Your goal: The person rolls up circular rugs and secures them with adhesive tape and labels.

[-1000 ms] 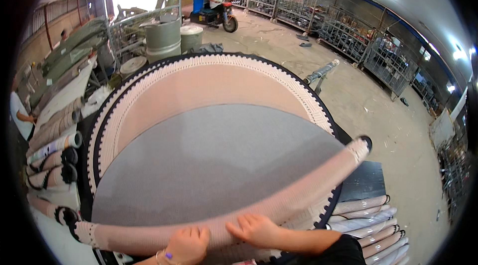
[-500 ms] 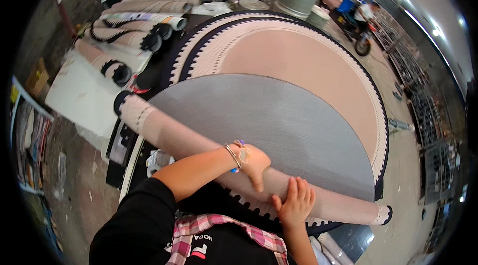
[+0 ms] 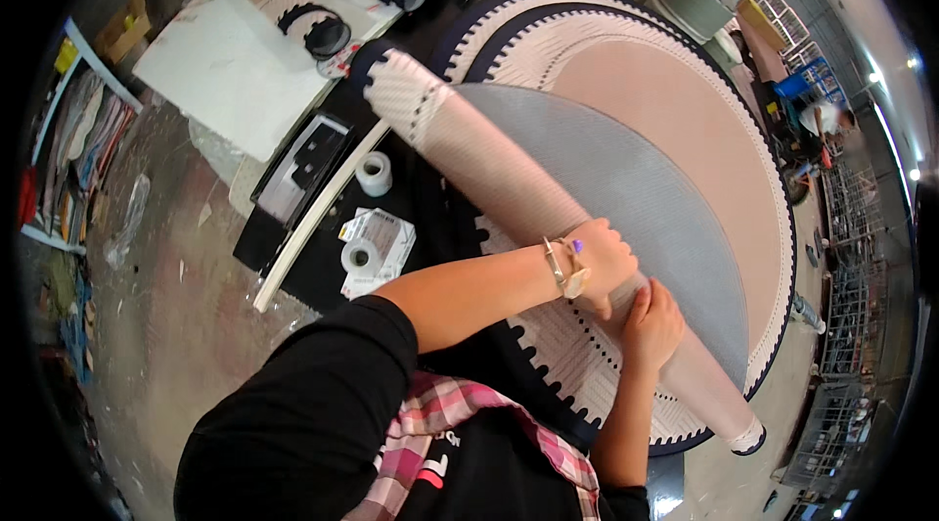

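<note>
A pink rug is partly wound into a long roll [image 3: 504, 169], which slants from the upper left down to the lower right before me. Beyond the roll, its grey backing [image 3: 646, 169] faces up and lies over another round pink rug [image 3: 665, 81] with a white patterned border and dark scalloped edge. My left hand [image 3: 602, 262], with bracelets at the wrist, wraps over the middle of the roll, fingers bent over its far side. Close beside it, my right hand [image 3: 653, 327] is curled around the roll from the near side.
Left of the roll are tape rolls [image 3: 362, 259], white labels [image 3: 391, 235], a black tray [image 3: 308, 164] and a pale strip [image 3: 318, 218]. Further left, several rolled rugs [image 3: 289, 7] lie around a white table [image 3: 230, 66]. A person [image 3: 822, 120] is at the far right.
My view has turned left, bringing the tape rolls and labels into sight. The roll lies more steeply across the picture. My hands have come closer together, and the right fingers have curled round the roll.
</note>
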`<state>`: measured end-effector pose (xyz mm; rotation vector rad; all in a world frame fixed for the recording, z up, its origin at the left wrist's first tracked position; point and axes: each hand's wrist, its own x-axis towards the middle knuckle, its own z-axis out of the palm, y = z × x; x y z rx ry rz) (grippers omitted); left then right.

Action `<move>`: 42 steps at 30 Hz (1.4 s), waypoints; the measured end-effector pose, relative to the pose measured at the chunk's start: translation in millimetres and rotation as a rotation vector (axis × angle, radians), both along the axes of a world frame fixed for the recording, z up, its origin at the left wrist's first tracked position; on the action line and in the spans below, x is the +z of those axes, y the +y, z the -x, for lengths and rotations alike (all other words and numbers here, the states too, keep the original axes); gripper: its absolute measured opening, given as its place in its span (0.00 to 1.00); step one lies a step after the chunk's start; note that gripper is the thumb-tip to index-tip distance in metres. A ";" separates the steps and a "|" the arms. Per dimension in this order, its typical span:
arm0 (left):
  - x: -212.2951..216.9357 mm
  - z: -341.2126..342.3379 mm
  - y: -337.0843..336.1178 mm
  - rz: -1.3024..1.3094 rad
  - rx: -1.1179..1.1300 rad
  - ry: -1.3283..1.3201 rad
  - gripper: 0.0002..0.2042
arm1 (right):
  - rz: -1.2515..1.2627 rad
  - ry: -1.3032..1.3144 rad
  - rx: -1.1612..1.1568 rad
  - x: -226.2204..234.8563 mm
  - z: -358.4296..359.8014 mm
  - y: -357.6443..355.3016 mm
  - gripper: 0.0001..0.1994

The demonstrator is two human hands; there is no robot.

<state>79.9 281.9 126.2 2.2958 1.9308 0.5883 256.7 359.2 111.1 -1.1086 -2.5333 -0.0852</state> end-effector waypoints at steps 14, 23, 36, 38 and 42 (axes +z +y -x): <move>-103.7 85.1 -277.5 0.158 0.927 -0.339 0.25 | 0.436 -0.163 -0.182 29.1 29.8 56.7 0.27; -127.2 116.6 -285.6 0.042 1.098 -0.525 0.26 | 0.452 -0.165 -0.224 31.8 29.3 52.9 0.27; -98.1 165.9 -265.6 0.239 0.946 -0.810 0.09 | 0.486 -0.090 -0.246 27.0 28.3 57.2 0.25; -68.2 171.5 -272.4 0.264 0.832 -1.218 0.08 | 0.516 -0.066 -0.239 25.3 27.1 61.2 0.25; -29.4 179.6 -272.5 0.100 0.583 -1.574 0.13 | 0.564 -0.035 -0.217 18.0 25.2 71.4 0.25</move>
